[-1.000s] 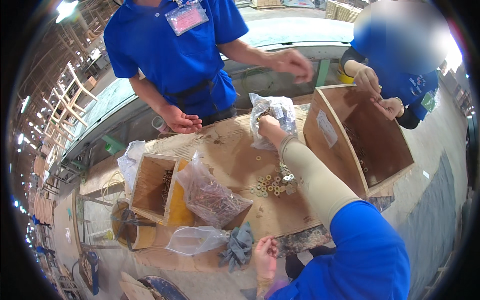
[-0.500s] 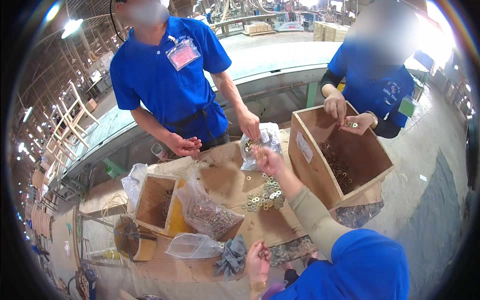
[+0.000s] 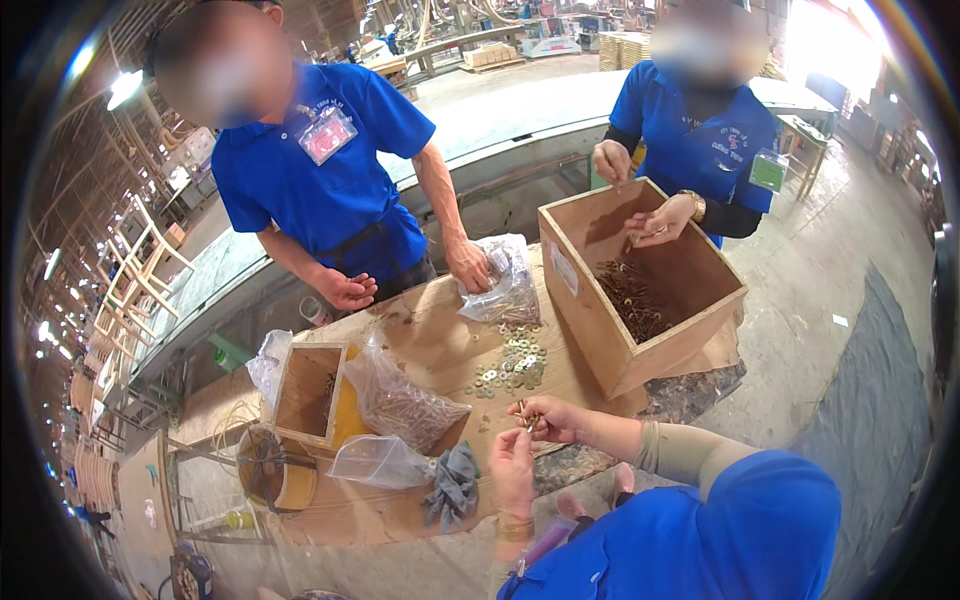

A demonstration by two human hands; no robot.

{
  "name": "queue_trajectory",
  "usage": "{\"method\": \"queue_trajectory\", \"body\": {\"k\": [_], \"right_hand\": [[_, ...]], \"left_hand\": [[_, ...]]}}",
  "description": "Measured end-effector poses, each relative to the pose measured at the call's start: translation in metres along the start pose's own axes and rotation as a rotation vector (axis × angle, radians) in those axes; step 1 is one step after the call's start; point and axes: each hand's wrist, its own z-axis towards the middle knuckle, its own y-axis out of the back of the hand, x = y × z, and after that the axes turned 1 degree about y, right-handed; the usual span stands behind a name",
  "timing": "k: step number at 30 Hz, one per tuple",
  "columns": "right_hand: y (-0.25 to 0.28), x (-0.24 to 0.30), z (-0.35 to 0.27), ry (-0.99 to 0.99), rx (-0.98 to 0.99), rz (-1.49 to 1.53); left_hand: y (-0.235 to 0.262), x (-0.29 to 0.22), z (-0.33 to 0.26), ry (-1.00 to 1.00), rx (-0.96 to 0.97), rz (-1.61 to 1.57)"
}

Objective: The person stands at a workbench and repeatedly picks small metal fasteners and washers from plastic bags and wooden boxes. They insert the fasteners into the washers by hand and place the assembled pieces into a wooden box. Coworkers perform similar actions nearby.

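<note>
Meanwhile, the right hand point(image 3: 548, 418) pinches a small metal piece point(image 3: 529, 421) against the left hand's point(image 3: 512, 468) curled fingertips, with the pile of washers point(image 3: 512, 367) at twelve o'clock.

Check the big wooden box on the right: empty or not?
Not empty. The big wooden box is open-topped, with a heap of dark screws on its floor.

Furniture workshop floor

Stacked wooden chair frames point(image 3: 120, 290) at nine o'clock, timber stacks point(image 3: 630, 45) at twelve, and a plywood counter point(image 3: 430, 330) carrying a wooden crate of screws point(image 3: 640, 290), loose washers point(image 3: 515, 365) and hardware bags point(image 3: 400, 405).
</note>
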Motion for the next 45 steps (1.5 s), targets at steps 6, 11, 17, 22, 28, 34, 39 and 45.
{"method": "queue_trajectory", "body": {"k": [6,11,17,22,28,34,39,45], "right_hand": [[-0.007,-0.003,-0.014,0.064,-0.088,0.158],[0.010,0.003,-0.013,0.121,0.108,0.394],[-0.007,-0.004,-0.031,0.076,-0.002,0.299],[-0.008,-0.015,-0.034,0.215,0.082,0.132],[-0.014,-0.009,-0.042,0.314,-0.174,0.069],[-0.008,0.002,-0.067,0.267,-0.129,-0.001],[-0.034,0.020,-0.102,0.252,-0.027,-0.270],[-0.096,0.183,-0.113,0.803,-0.162,-0.486]], "left_hand": [[-0.019,0.000,0.000,-0.199,0.008,0.175],[-0.035,-0.018,-0.006,-0.332,-0.038,0.227],[-0.030,-0.021,0.014,-0.327,-0.170,0.108],[-0.037,-0.007,0.017,-0.402,-0.152,0.313],[-0.034,0.008,0.020,-0.283,-0.126,0.142],[0.032,0.061,0.019,0.215,-0.240,-0.434],[0.046,0.081,0.018,0.178,-0.166,-0.366],[0.004,0.038,0.014,0.155,-0.069,-0.409]]}}
